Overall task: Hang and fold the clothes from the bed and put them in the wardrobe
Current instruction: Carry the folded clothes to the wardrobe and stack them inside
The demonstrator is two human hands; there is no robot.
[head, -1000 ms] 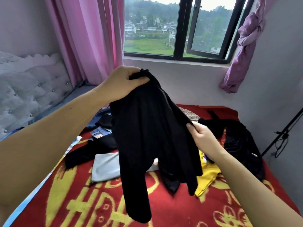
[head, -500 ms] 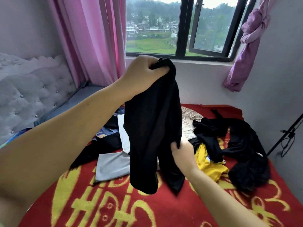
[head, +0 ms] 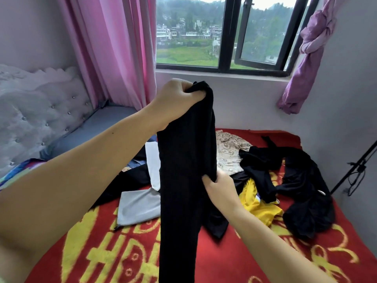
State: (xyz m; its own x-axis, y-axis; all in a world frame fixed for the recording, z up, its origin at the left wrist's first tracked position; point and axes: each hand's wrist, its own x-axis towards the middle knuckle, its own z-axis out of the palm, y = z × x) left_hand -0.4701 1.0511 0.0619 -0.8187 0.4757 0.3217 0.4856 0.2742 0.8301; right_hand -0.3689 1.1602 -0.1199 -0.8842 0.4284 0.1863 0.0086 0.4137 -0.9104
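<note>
A long black garment [head: 183, 180] hangs straight down in front of me over the bed. My left hand [head: 175, 99] grips its top end, raised at about window-sill height. Lower down, my right hand [head: 220, 188] pinches the garment's right edge near its middle. More clothes lie on the red and yellow blanket [head: 244, 258]: a grey piece [head: 138, 207], a white piece [head: 153, 166], a yellow shirt [head: 259, 205], a beige patterned piece [head: 228, 154] and a black heap [head: 302, 190] at the right. The wardrobe is out of view.
A padded grey headboard [head: 34, 119] stands at the left, pink curtains [head: 114, 50] beside a window [head: 224, 33] ahead. A knotted purple curtain [head: 306, 54] hangs at the right wall. A black stand with cables [head: 357, 168] leans near the bed's right edge.
My left hand has lifted the garment's top higher. My right hand has slid inward along the fabric, and the garment now hangs narrow and long rather than spread wide.
</note>
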